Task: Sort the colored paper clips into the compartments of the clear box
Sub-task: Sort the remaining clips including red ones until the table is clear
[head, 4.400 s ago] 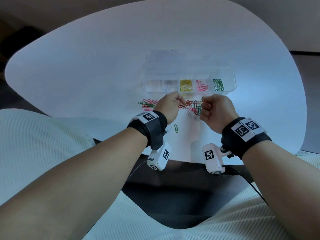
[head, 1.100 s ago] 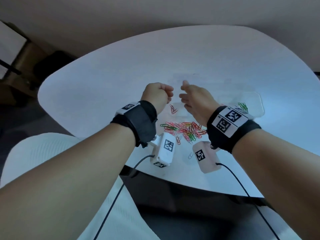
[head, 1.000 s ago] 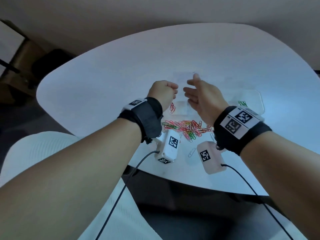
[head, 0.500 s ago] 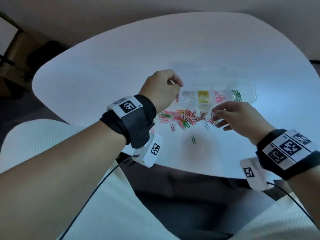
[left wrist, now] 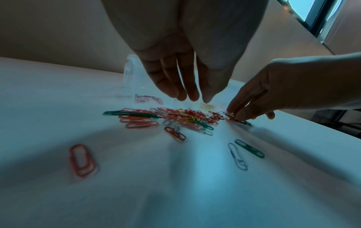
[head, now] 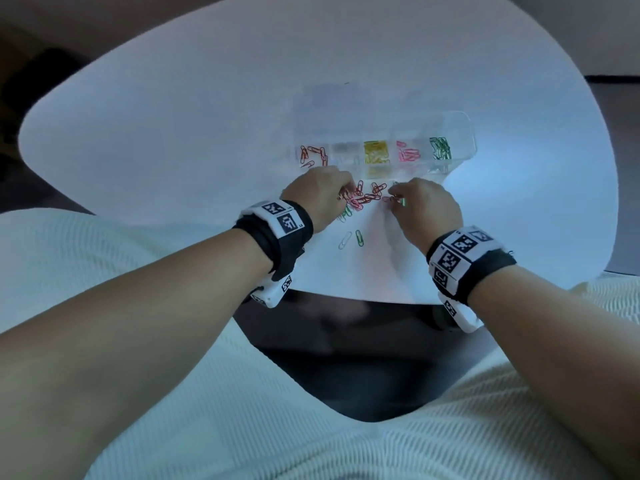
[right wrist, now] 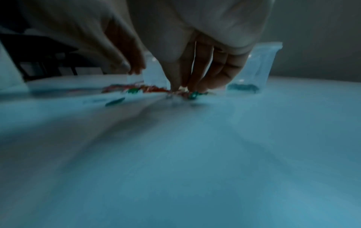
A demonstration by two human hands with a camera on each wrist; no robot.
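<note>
The clear box (head: 468,133) lies on the white table (head: 194,133), with orange, clear, yellow, pink and green clips each in a compartment of its own. A mixed pile of paper clips (head: 366,196) sits just in front of it. My left hand (left wrist: 191,97) hovers over the pile's left part, fingers straight down and holding nothing. My right hand (head: 393,199) is at the pile's right end, fingertips (left wrist: 235,115) touching the clips there. The right wrist view is blurred; the right hand (right wrist: 185,89) has several fingers down on the clips, thumb raised apart.
Two stray clips, one silver (head: 345,240) and one green (head: 360,238), lie nearer me than the pile. An orange clip (left wrist: 81,160) lies alone to the left. The table's near edge (head: 346,299) is close behind my wrists.
My left hand has come down from above the box's left end to just over the pile. My right hand has moved left and forward onto the pile's right end.
</note>
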